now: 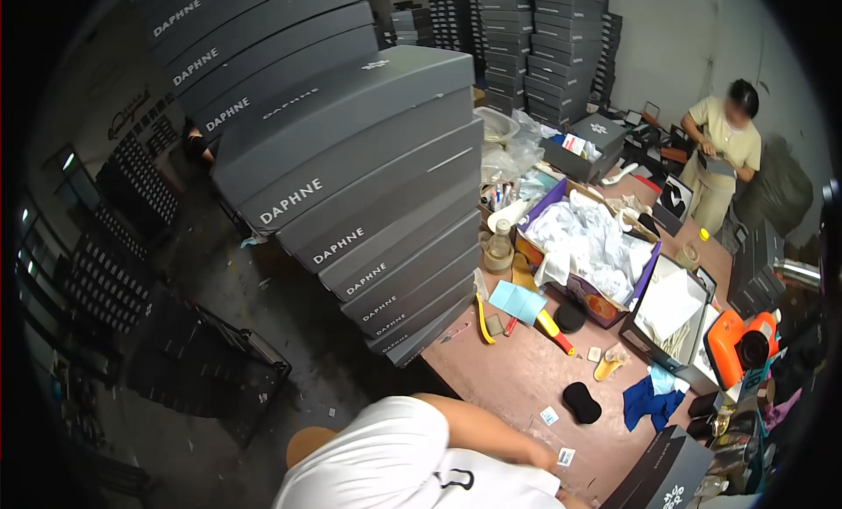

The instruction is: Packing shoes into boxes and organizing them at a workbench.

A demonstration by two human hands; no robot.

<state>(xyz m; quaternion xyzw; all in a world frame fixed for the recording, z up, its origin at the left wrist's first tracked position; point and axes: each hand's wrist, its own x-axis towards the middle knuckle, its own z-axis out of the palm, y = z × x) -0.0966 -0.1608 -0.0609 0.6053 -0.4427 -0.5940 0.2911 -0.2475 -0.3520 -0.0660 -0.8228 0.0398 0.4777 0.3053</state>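
Note:
My left arm, in a white short sleeve, reaches right from the lower edge, and my left hand [542,456] is smeared at the table's near edge. Its fingers cannot be made out. Close by lies a small white printed label [566,457], with a second label [549,415] just beyond. Only a sliver of skin, seemingly my right hand [572,500], shows at the lower edge; its fingers are hidden. Right of it, a dark grey shoebox [662,474] stands tilted in view. A black sole-shaped pad [581,404] rests on the table [500,382] beyond my hands.
A tall stack of grey shoeboxes [395,202] rises at left. On the table are a purple box [649,268] of white tissue, a yellow-handled tool [483,320], a red-yellow-handled brush [554,332], blue cloth [651,404] and an orange device [724,347]. A co-worker [724,149] stands far right.

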